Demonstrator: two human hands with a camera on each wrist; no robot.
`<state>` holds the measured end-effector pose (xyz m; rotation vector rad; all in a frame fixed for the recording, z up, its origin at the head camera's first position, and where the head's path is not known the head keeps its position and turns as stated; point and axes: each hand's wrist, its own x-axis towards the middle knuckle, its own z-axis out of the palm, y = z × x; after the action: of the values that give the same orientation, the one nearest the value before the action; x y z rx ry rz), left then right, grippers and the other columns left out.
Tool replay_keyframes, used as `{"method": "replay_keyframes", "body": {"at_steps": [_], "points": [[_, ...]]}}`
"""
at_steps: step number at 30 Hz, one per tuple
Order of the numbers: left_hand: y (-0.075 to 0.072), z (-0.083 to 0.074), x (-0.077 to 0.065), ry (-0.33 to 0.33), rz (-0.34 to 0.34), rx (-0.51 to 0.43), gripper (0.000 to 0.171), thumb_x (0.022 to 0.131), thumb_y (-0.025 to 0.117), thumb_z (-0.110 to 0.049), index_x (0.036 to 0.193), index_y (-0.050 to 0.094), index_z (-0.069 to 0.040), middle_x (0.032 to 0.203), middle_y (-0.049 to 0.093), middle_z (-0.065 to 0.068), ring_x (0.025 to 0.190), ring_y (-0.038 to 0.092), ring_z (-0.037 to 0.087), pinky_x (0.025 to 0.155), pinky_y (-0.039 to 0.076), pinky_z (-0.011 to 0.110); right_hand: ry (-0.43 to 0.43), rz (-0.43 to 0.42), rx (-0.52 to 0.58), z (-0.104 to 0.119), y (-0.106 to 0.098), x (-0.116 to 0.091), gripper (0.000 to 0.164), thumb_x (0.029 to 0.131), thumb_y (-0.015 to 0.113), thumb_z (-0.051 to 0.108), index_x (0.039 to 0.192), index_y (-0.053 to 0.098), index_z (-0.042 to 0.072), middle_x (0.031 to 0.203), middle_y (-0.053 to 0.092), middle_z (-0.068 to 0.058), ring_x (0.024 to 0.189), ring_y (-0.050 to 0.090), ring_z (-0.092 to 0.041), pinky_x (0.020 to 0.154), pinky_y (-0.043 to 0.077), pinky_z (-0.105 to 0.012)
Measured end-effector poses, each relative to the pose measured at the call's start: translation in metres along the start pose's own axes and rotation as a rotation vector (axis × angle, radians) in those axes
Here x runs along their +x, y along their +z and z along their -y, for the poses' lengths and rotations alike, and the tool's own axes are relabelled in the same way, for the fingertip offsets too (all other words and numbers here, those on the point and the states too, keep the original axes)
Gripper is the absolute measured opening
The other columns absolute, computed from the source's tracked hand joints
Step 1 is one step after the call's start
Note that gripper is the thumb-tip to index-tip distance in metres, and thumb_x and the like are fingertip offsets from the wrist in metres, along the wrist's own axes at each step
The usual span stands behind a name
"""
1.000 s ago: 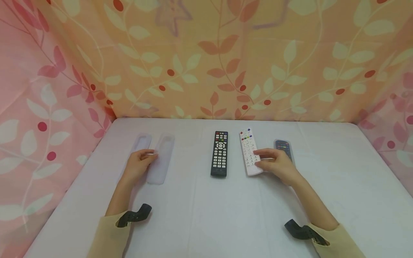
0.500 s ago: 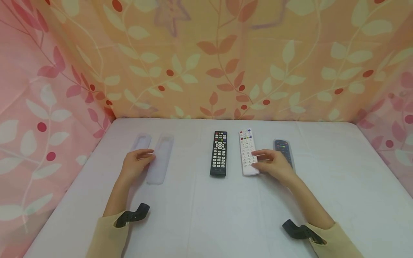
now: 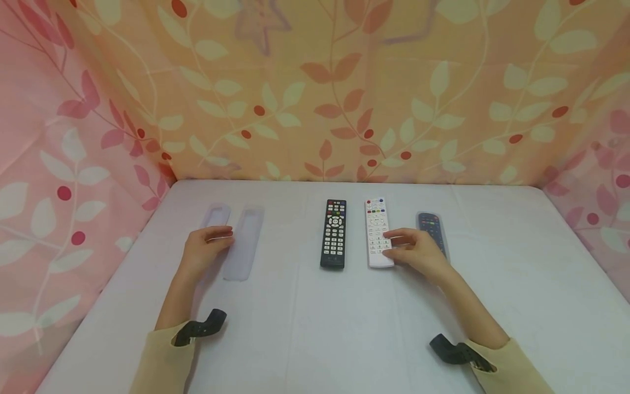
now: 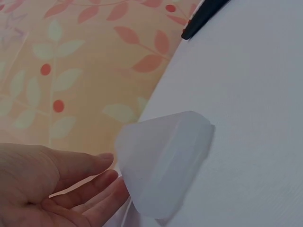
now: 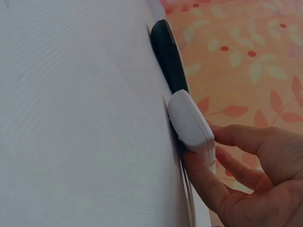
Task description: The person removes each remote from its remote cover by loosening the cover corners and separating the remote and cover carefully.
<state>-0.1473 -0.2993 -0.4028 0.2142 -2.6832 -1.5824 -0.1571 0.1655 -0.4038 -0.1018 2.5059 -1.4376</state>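
Observation:
In the head view, a white remote control (image 3: 378, 224) lies right of the table's middle. My right hand (image 3: 415, 253) holds it near its lower right edge; in the right wrist view the thumb is at its near end and fingers touch its far side. A translucent remote sleeve (image 3: 244, 241) lies at the left. Beside its left edge is my left hand (image 3: 203, 249), fingers loosely bent; in the left wrist view the thumb stands apart from the sleeve and the fingertips are close against it. A second sleeve (image 3: 216, 212) is partly hidden behind that hand.
A black remote control (image 3: 334, 235) lies between the near sleeve and the white remote. Right of the white one is a dark remote in a clear sleeve (image 3: 431, 224), partly covered by my right hand. Patterned cloth (image 3: 315, 109) stands behind the white table (image 3: 315, 328).
My left hand has drawn slightly left, off the near sleeve. The white remote has been turned straighter and shifted slightly left with my right hand at it.

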Motion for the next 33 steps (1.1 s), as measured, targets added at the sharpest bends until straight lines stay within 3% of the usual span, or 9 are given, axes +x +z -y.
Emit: {"method": "replay_keyframes", "body": {"at_steps": [5,7,11,14,21,33], "points": [[-0.003,0.001,0.0,0.008,0.013,0.008,0.04,0.101,0.07,-0.005,0.137,0.063,0.011,0.134,0.066,0.031,0.121,0.067,0.033,0.083,0.049,0.005,0.003,-0.003,-0.01,0.001,0.0,0.0,0.05,0.093,0.081,0.014,0.137,0.065,-0.003,0.138,0.064,-0.028,0.098,0.071,-0.022,0.074,0.057,-0.02],[-0.005,0.002,0.0,0.007,0.019,-0.002,0.041,0.101,0.069,-0.006,0.138,0.062,0.011,0.136,0.066,0.031,0.116,0.069,0.025,0.083,0.05,0.005,-0.008,-0.003,-0.004,0.002,-0.001,0.0,0.05,0.092,0.081,0.012,0.136,0.065,-0.005,0.138,0.063,-0.029,0.094,0.07,-0.019,0.072,0.056,-0.021],[-0.009,0.004,0.001,0.002,0.032,-0.062,0.043,0.102,0.067,-0.004,0.141,0.059,0.013,0.139,0.062,0.034,0.096,0.068,-0.003,0.084,0.053,0.008,-0.016,0.001,0.001,0.003,-0.002,0.002,0.049,0.092,0.081,0.01,0.135,0.065,-0.006,0.14,0.063,-0.028,0.091,0.07,-0.015,0.071,0.057,-0.021],[-0.01,0.004,0.0,0.008,0.045,-0.116,0.043,0.103,0.065,-0.003,0.142,0.056,0.014,0.142,0.059,0.037,0.089,0.066,-0.011,0.085,0.054,0.01,-0.012,0.003,-0.017,0.004,-0.005,0.001,0.05,0.092,0.081,0.012,0.136,0.065,-0.005,0.142,0.062,-0.027,0.094,0.07,-0.017,0.073,0.057,-0.021],[-0.009,-0.004,0.0,0.032,0.066,-0.191,0.043,0.105,0.061,-0.003,0.143,0.053,0.016,0.143,0.056,0.039,0.094,0.07,-0.005,0.088,0.056,0.015,-0.022,0.005,-0.001,0.006,-0.011,-0.003,0.051,0.096,0.078,0.017,0.14,0.063,-0.004,0.144,0.06,-0.027,0.101,0.074,-0.026,0.079,0.059,-0.02],[0.007,-0.021,0.008,0.086,0.063,-0.258,0.042,0.106,0.061,-0.005,0.14,0.055,0.018,0.131,0.066,0.032,0.094,0.073,0.001,0.088,0.059,0.02,-0.094,-0.029,-0.006,0.005,-0.025,-0.002,0.048,0.099,0.073,0.012,0.14,0.06,-0.009,0.139,0.062,-0.031,0.099,0.075,-0.03,0.076,0.062,-0.025]]}}
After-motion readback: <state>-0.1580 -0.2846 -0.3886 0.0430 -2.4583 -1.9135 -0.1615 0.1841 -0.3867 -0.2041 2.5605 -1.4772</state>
